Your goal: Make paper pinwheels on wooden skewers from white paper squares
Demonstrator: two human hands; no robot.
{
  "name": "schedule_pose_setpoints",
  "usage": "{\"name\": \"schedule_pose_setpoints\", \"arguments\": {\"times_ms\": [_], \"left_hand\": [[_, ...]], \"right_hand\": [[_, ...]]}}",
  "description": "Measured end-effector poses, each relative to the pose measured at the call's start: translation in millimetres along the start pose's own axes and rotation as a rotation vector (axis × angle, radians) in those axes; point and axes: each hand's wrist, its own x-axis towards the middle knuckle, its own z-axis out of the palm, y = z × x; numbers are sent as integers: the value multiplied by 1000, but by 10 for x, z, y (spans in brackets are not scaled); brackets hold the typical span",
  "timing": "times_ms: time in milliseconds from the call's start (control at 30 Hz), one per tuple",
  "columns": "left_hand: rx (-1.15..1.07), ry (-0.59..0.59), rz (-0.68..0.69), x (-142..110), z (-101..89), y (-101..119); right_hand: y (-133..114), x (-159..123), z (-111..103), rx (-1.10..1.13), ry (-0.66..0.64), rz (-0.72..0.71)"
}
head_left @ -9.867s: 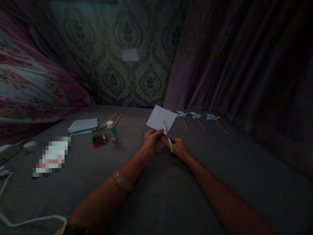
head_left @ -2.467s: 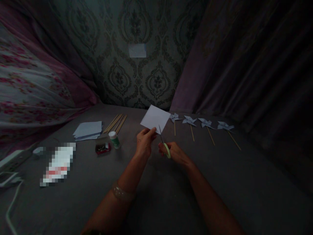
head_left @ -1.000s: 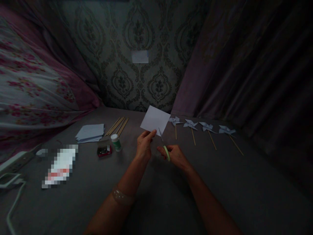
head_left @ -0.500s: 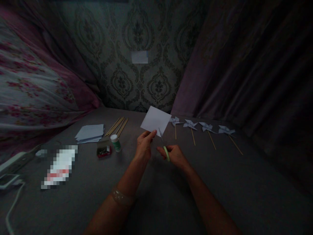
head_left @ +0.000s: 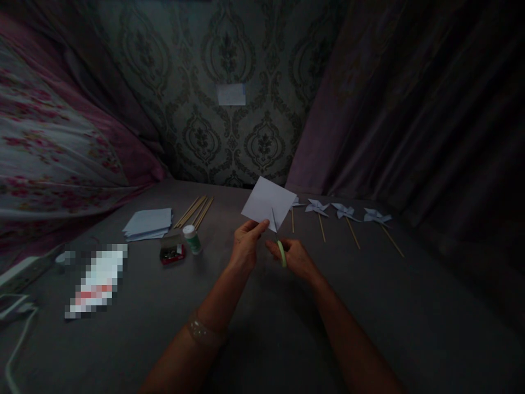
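A square sheet of white paper (head_left: 264,198) is pinched by its near edge in my left hand (head_left: 247,241), held up at a tilt above the grey surface. My right hand (head_left: 296,258) is closed round a pair of scissors with light green handles (head_left: 281,253). The scissor blades (head_left: 274,221) reach into the paper from its near corner, just right of my left thumb. Part of the nearest paper pinwheel (head_left: 318,207) row is hidden behind the sheet.
Several pinwheels on sticks lie to the right, one a folded white pinwheel (head_left: 375,217). On the left are a paper stack (head_left: 148,223), wooden sticks (head_left: 191,212), a white-capped green bottle (head_left: 192,239), an open red box (head_left: 172,254) of small items and a white cable (head_left: 21,342).
Both hands, with the paper and scissors, have shifted slightly to the right. The sheet covers more of the leftmost pinwheel, and the view has moved a little.
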Motion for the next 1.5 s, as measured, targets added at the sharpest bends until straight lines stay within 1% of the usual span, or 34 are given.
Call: {"name": "schedule_pose_setpoints", "arguments": {"times_ms": [200, 400, 567, 767, 1033, 1267, 1500], "left_hand": [[-24, 4, -18, -21, 38, 3], [-19, -18, -7, -1, 14, -19], [-7, -17, 6, 10, 4, -27], [-31, -7, -24, 7, 13, -4], [-44, 8, -36, 17, 10, 0], [-81, 15, -64, -11, 31, 36], [-93, 1, -63, -9, 29, 25]], "right_hand": [[10, 10, -18, -16, 5, -23], [-11, -1, -11, -12, 6, -21], [-12, -4, -4, -9, 32, -21], [-4, 1, 19, 15, 58, 7], [17, 2, 27, 0, 74, 3], [-12, -5, 41, 10, 94, 31], [30, 11, 47, 6, 99, 8]]}}
